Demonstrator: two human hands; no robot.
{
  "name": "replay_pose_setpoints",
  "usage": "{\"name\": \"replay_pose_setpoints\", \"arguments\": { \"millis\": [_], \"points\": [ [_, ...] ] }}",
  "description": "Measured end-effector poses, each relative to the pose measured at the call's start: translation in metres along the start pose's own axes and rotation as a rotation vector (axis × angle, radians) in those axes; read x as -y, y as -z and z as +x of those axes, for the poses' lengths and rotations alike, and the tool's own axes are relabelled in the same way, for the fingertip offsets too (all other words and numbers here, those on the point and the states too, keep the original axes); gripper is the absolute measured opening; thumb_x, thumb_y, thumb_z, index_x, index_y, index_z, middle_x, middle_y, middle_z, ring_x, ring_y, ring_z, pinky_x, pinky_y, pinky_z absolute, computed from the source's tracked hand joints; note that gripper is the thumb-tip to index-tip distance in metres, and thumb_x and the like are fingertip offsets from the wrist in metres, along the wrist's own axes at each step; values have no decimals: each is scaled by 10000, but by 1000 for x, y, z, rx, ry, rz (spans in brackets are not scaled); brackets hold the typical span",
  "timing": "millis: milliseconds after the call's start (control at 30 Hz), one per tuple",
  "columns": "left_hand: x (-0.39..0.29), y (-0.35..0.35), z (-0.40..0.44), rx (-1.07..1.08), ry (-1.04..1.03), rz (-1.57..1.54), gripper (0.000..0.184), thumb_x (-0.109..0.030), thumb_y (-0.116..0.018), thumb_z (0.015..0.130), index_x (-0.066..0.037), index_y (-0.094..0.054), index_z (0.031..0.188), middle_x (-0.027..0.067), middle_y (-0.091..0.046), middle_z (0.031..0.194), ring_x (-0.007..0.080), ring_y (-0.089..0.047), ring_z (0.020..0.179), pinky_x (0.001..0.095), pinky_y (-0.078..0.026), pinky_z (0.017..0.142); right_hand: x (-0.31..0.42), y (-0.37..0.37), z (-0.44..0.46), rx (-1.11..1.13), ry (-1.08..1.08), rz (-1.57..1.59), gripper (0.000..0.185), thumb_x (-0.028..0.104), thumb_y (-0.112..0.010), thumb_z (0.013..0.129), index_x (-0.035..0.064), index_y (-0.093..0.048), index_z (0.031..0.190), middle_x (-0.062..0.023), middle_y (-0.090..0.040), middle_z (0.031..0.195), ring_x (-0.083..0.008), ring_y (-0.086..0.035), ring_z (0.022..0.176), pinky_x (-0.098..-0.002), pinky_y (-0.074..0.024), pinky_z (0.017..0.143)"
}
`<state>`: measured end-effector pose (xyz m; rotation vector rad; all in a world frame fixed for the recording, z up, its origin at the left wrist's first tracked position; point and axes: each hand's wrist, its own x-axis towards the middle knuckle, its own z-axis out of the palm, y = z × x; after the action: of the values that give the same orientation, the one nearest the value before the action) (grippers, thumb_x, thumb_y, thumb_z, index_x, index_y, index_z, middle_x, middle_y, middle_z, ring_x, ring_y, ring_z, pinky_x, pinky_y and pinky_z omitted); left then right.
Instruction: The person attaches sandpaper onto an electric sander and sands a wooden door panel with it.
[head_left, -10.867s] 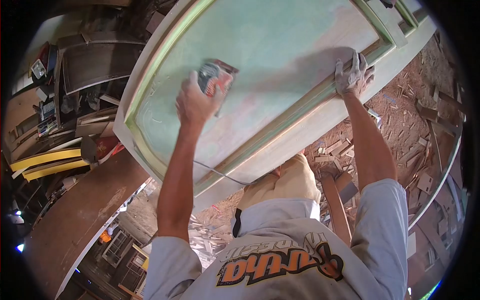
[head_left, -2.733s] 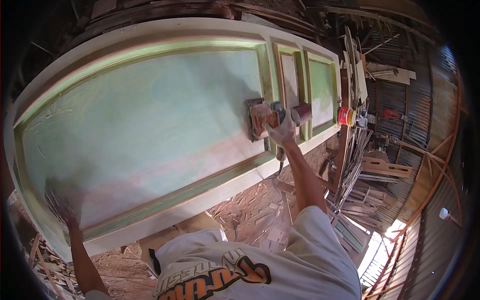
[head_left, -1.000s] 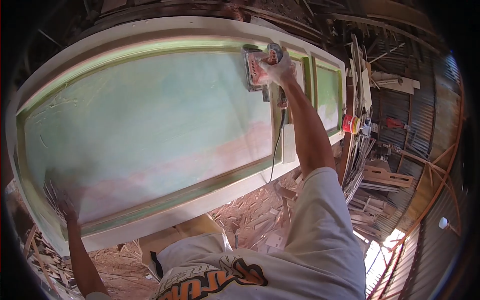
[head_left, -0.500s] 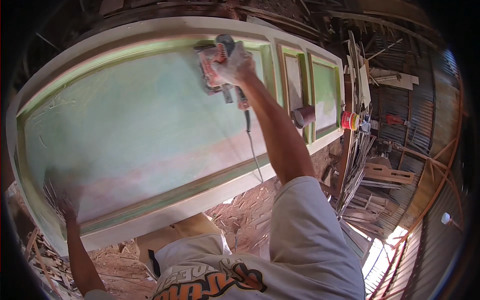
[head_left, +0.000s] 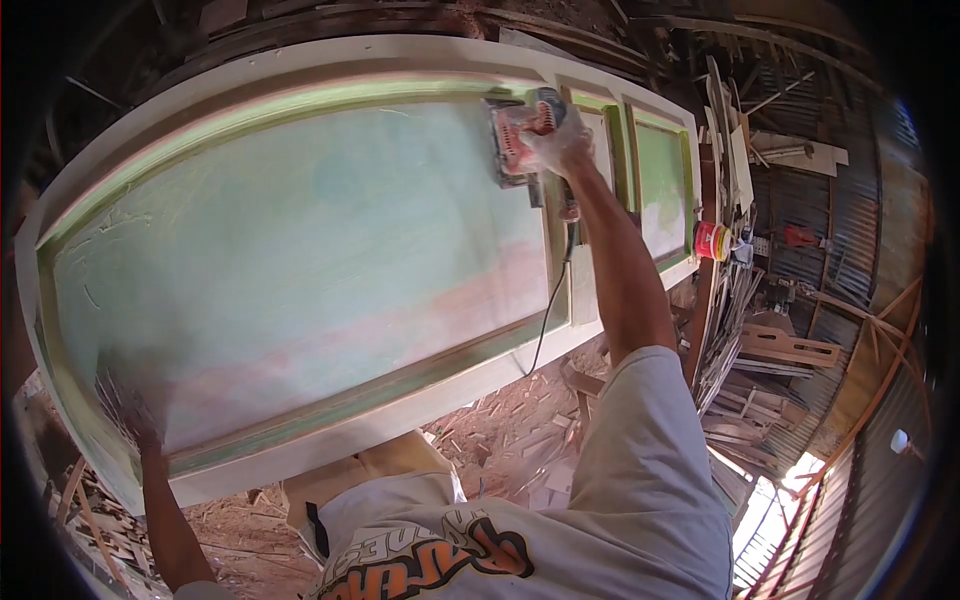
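Note:
My right hand (head_left: 562,148) is wrapped around the dusty red-and-black power sander (head_left: 513,143). The sander sits at the right end of the large recessed panel (head_left: 300,240), near its upper corner. From it a dark cord (head_left: 548,318) hangs down across the lower frame rail. My left hand (head_left: 128,408) is at the panel's lower left corner, its fingers blurred but looking spread out and flat, with nothing visible in them. The panel belongs to a long wooden door (head_left: 370,415) with a pale frame and patchy green and whitish surfaces.
A red tub with a yellow rim (head_left: 712,241) stands past the door's right end. Wood scraps (head_left: 520,440) litter the ground below. Boards (head_left: 790,345) and timber are stacked on the right, beside a corrugated metal wall (head_left: 845,220).
My right hand and the sander have moved right along the panel's upper part, and the cord has shifted with them. My arm now covers most of the brown roll. The left hand stays at the same corner.

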<state>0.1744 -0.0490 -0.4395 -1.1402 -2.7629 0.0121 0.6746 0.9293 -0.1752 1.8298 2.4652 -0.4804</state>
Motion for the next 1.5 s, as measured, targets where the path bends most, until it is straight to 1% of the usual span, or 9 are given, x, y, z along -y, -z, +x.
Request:
{"name": "replay_pose_setpoints", "arguments": {
  "millis": [200,333,633,833,1000,1100,1200,1333,1500],
  "points": [
    [18,-12,-6,143,88,-128,485,-351,-555,1155,40,-707,1400,355,-704,1313,574,-618,1218,618,-484,1052,-35,-2,-8,-48,17,-1,782,367,-987,791,23,-597,1375,-217,-793,1213,-386,-769,1179,-481,-588,1087],
    [17,-11,-9,150,98,-141,483,-353,-555,1155,44,-707,1387,355,-704,1306,572,-618,1209,620,-485,1043,-38,0,-74,-11,54,108,687,365,-987,797,44,-621,1281,-175,-800,1124,-360,-791,1078,-501,-609,1019],
    [9,-15,0,161,109,-168,481,-358,-556,1155,51,-709,1357,353,-704,1290,570,-619,1188,622,-487,1024,-95,4,-223,-23,38,45,665,316,-987,779,73,-588,1254,-205,-783,1064,-444,-785,1007,-536,-625,923],
    [9,-15,-1,181,107,-173,480,-361,-556,1155,55,-710,1337,352,-704,1279,568,-620,1175,624,-489,1011,-97,-5,-166,-42,34,20,679,272,-1000,787,51,-618,1303,-194,-788,1142,-387,-779,1076,-497,-618,975],
    [10,-13,-4,202,103,-171,480,-364,-556,1155,59,-711,1320,351,-704,1270,567,-620,1163,625,-490,1000,-33,10,-73,-56,71,26,765,363,-988,809,38,-643,1409,-192,-781,1220,-376,-764,1145,-494,-610,1031],
    [6,-11,2,202,90,-167,481,-366,-556,1155,61,-712,1310,351,-704,1265,566,-621,1156,626,-491,993,-51,-16,7,-73,101,98,833,426,-997,781,-1,-636,1399,-226,-780,1258,-393,-758,1185,-493,-591,1068],
    [8,-10,2,199,89,-168,481,-367,-556,1155,64,-712,1300,350,-704,1259,565,-621,1149,627,-492,986,10,19,6,-45,-50,-58,817,427,-1006,753,38,-636,1368,-225,-799,1242,-393,-779,1182,-484,-612,1054],
    [14,-7,3,177,96,-163,482,-370,-556,1155,67,-713,1287,349,-704,1252,564,-622,1140,628,-493,978,-18,11,9,-5,7,-66,845,419,-993,766,-7,-607,1385,-248,-782,1271,-387,-766,1204,-492,-604,1058],
    [9,-11,10,173,86,-171,485,-372,-556,1154,71,-714,1270,349,-705,1243,563,-622,1129,630,-494,967,-59,7,-80,-1,36,124,779,406,-960,802,6,-608,1371,-239,-786,1217,-411,-772,1169,-522,-605,1036]
  ]
}}
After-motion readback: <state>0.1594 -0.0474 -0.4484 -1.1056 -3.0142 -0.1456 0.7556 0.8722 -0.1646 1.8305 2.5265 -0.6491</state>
